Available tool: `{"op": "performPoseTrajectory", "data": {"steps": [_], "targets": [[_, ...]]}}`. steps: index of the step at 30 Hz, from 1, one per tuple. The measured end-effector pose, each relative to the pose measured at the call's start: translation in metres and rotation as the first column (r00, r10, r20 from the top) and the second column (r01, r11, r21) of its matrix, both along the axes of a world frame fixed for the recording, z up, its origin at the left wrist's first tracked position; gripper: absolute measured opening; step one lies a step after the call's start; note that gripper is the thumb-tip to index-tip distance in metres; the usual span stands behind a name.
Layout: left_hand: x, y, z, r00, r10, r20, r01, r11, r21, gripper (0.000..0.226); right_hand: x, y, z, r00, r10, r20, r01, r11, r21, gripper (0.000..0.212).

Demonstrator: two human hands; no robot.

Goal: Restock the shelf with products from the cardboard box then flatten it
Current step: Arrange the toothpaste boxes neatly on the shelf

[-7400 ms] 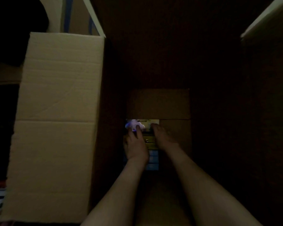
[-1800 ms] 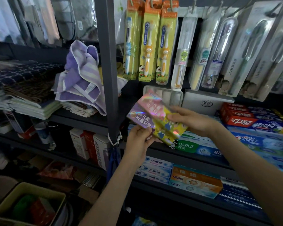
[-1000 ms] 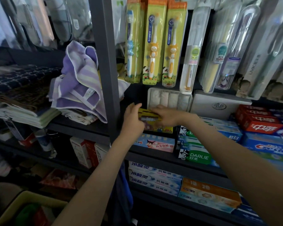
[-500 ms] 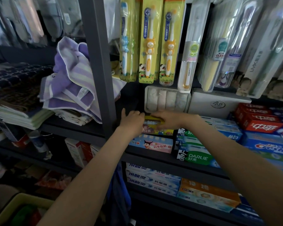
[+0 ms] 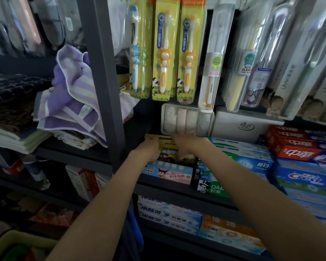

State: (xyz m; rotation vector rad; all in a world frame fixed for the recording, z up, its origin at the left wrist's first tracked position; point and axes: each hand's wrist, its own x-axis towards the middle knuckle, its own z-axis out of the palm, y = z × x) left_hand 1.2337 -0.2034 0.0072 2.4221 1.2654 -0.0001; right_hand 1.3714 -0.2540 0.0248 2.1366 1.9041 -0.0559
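Left hand (image 5: 151, 147), right hand (image 5: 185, 143) on yellow boxes (image 5: 165, 143); finger pose blurred, cannot tell. Risk: uneven shove tips them off shelf (image 5: 166, 194).
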Motion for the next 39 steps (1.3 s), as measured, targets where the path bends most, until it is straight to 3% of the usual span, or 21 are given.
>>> {"op": "performPoseTrajectory", "data": {"steps": [3,5,8,13,17,21,25,28,32,35,39], "targets": [[0.001,0.0,0.002,0.973,0.167,0.162,-0.136,0.973,-0.186,0.084,-0.002,0.002,-0.002,0.999,-0.016,-0.048,0.017,0.999,0.028,0.058],[0.003,-0.001,0.004,0.893,0.302,0.333,-0.186,0.923,-0.338,0.093,-0.002,0.002,0.0,0.998,-0.035,-0.058,0.036,0.999,0.018,0.059],[0.005,-0.001,0.004,0.751,0.439,0.493,-0.186,0.857,-0.48,0.086,-0.003,0.001,0.003,0.999,-0.049,-0.018,0.049,0.999,0.003,0.045],[0.008,0.002,0.002,0.696,0.478,0.535,-0.193,0.843,-0.502,0.066,-0.003,-0.004,0.005,0.996,-0.07,0.047,0.069,0.998,0.005,0.027],[0.007,0.007,0.001,0.686,0.477,0.55,-0.168,0.839,-0.518,0.033,-0.005,-0.004,0.001,0.996,-0.064,0.064,0.061,0.997,0.042,0.023],[0.008,0.012,-0.002,0.663,0.491,0.565,-0.154,0.828,-0.539,0.049,-0.008,-0.004,-0.005,0.994,-0.077,0.076,0.072,0.995,0.069,0.028],[0.011,0.007,-0.003,0.67,0.498,0.551,-0.131,0.81,-0.572,0.068,-0.012,-0.008,-0.006,0.993,-0.115,0.02,0.113,0.99,0.084,0.047],[0.015,-0.003,0.004,0.721,0.411,0.558,-0.16,0.882,-0.443,0.072,-0.016,-0.018,0.0,0.994,-0.085,-0.07,0.097,0.978,0.184,0.06],[0.018,-0.04,0.02,0.745,0.239,0.623,-0.243,0.967,-0.081,0.067,-0.022,-0.059,0.02,0.983,-0.027,-0.182,0.093,0.926,0.365,0.049],[0.022,-0.092,0.029,0.739,0.022,0.674,-0.085,0.994,0.061,0.049,-0.022,-0.11,0.038,0.967,0.025,-0.253,0.11,0.856,0.506,0.042],[0.037,-0.17,0.034,0.685,-0.196,0.702,0.177,0.979,0.101,0.037,-0.008,-0.193,0.045,0.946,-0.034,-0.322,0.238,0.747,0.621,0.036]]}}
